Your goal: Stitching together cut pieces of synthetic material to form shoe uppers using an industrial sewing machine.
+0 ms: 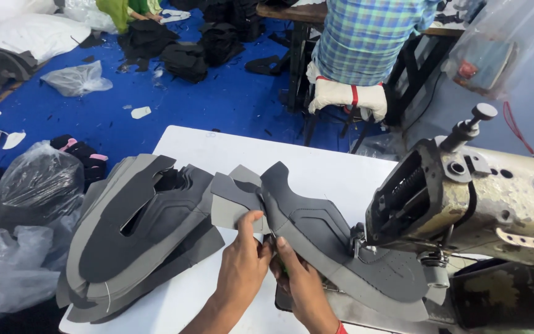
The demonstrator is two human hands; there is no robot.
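Observation:
A grey shoe-upper piece [316, 229] lies across the white table [292, 154], its right end under the needle area of an old sewing machine [483, 198]. My left hand [242, 266] pinches the near edge of this piece beside a smaller grey flap [233, 201]. My right hand [301, 281] is pressed against the left one, its fingers closed on the same edge. A thick stack of grey cut uppers [137, 235] lies just left of my hands.
Clear plastic bags [26, 204] sit at the table's left edge. Behind the table, a person in a checked shirt [366, 37] sits on a padded stool. Black fabric piles [186, 49] and scraps lie on the blue floor [230, 99].

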